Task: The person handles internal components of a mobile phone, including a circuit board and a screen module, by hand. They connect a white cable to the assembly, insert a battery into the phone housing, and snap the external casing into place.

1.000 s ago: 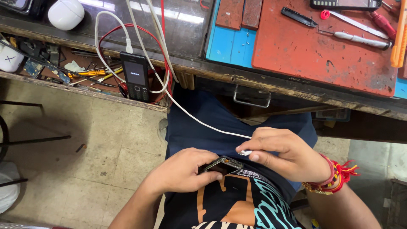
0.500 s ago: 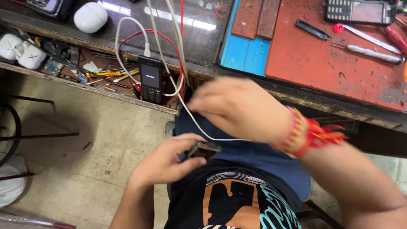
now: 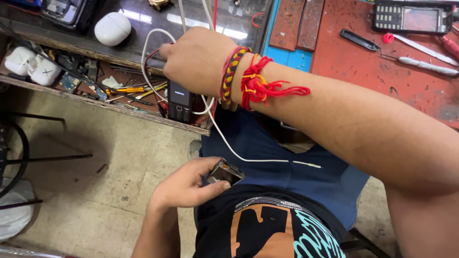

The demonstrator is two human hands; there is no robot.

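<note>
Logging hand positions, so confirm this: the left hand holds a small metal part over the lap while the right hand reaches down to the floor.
Not quite. The head view shows the right hand reaching up to the workbench, among the white cable, not the floor. The left hand does hold the small metal part over the lap.

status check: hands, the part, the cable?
Left hand grips small metal part over lap. Right hand reaching at bench edge. White cable lies loose across lap.

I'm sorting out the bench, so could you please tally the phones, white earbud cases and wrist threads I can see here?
Phones: 3 (black keypad phone, phone on the red mat, small phone in the left hand)
White earbud cases: 3 ()
Wrist threads: 2 ()
Total: 8
</note>
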